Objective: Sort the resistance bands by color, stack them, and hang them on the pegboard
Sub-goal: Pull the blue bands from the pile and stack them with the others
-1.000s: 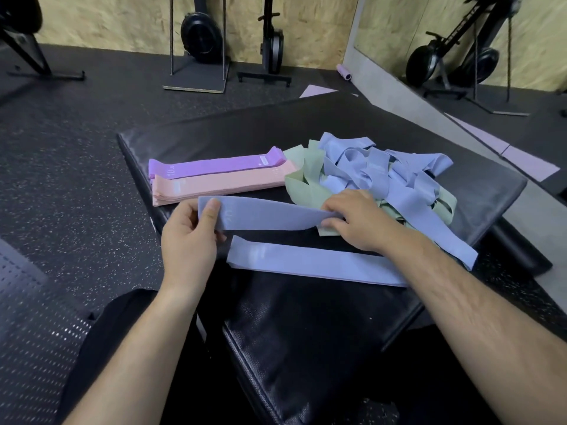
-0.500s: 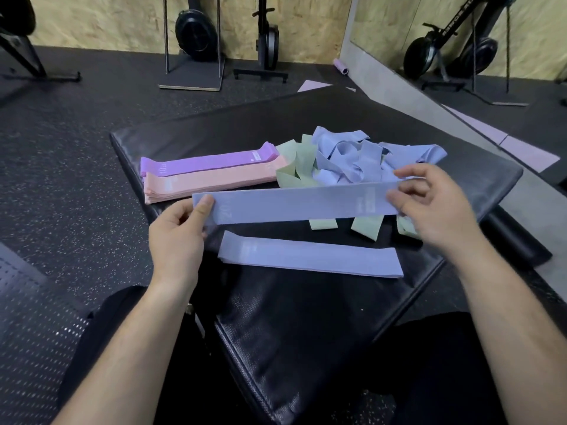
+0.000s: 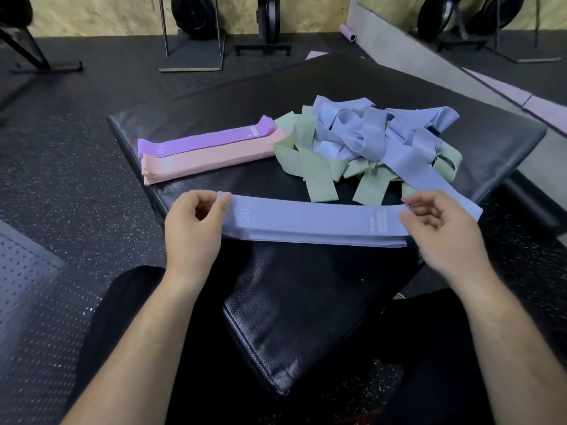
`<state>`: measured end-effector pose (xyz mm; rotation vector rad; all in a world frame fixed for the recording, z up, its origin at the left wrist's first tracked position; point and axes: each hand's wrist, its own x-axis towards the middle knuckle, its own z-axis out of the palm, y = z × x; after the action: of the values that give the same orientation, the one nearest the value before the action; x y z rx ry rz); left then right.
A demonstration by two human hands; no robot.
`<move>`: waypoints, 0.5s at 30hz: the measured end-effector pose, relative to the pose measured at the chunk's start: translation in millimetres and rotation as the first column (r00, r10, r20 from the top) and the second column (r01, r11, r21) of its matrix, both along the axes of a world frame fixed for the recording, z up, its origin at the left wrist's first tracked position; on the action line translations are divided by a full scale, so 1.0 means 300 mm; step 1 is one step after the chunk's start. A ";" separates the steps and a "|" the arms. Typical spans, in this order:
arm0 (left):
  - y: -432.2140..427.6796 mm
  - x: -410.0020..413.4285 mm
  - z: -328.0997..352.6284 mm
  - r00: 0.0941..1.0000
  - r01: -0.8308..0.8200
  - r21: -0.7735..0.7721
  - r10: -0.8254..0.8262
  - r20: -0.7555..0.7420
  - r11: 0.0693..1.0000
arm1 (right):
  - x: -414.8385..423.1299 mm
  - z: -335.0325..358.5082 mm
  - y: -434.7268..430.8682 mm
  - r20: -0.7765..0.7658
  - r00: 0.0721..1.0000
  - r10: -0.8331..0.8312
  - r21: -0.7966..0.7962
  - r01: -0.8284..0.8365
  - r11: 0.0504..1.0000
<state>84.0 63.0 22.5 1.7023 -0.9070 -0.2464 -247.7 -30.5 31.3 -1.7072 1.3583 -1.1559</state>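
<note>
Two bare hands work over a black padded mat laid on a speckled rubber floor. The left hand pinches the left end of a blue band between thumb and fingertips, and the right hand pinches its right end the same way, so the band is drawn out flat and level between them. It lies right over a second blue band whose lower edge shows as a thin strip beneath it; whether the two touch cannot be told. That makes two blue bands laid straight near the front of the mat. Farther back on the left are two neat stacks side by side and touching: a purple stack behind and a pink stack in front; the layers in each are too thin to count. To their right sits one loose tangle, with blue bands heaped on top and green bands spilling out beneath and toward the front; the bands in it overlap too much to count, though at least three green ends hang forward. One long blue strip from the heap trails down to the right hand. A perforated dark panel lies at the lower left
</note>
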 end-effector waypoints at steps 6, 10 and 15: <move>0.009 -0.009 -0.030 0.983 0.031 0.096 -0.048 0.175 0.995 | -0.025 -0.039 -0.010 -0.225 0.973 0.055 -0.032 -0.064 0.997; 0.001 -0.001 -0.039 0.966 0.046 0.136 -0.078 0.245 0.990 | -0.035 -0.056 -0.020 -0.289 0.952 0.098 -0.066 -0.122 0.990; 0.005 -0.029 -0.060 0.820 -0.057 0.151 -0.040 0.571 0.987 | -0.041 -0.068 -0.026 -0.299 0.945 0.136 -0.031 -0.153 0.988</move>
<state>75.3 64.5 4.5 1.9734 -1.3491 0.2285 -260.0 -38.3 10.8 -2.0462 1.3567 -0.8869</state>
